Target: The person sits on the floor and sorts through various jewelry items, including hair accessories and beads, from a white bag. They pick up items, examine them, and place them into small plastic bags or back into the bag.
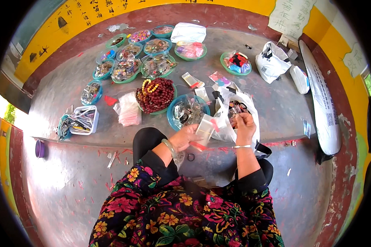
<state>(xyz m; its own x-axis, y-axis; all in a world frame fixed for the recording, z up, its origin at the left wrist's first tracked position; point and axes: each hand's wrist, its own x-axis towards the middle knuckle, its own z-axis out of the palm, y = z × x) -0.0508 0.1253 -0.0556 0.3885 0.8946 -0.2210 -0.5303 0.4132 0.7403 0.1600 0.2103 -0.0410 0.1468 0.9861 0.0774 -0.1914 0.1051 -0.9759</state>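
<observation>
Person seated at edge of a raised grey platform [272,115]; both forearms extended forward, hands well apart from each other.

Left hand [183,139]: thumb and fingers clamped on a clear packet [204,131] with red bands, held tilted just in front of the blue bowl [170,114]. Contents of packet: cannot tell. Pale green bangle [168,145] on this wrist.

Right hand [246,126]: over the mouth of an open white bag [223,134], fingers bunched at the small dark and shiny items [243,106] inside. Whether one piece is gripped: cannot tell. Silver bangle [241,146] on this wrist.

Bag stands on the platform, right of the blue bowl, which holds small clear-wrapped items. Left of that bowl: a heap of dark red beads [158,99] in a green bowl, then a stack of clear sleeves [130,110] with red edges. Farther left, a white basket [96,119] of long thin items. Further filled bowls grouped behind. On the lower floor: purple bucket [40,148], far left.
</observation>
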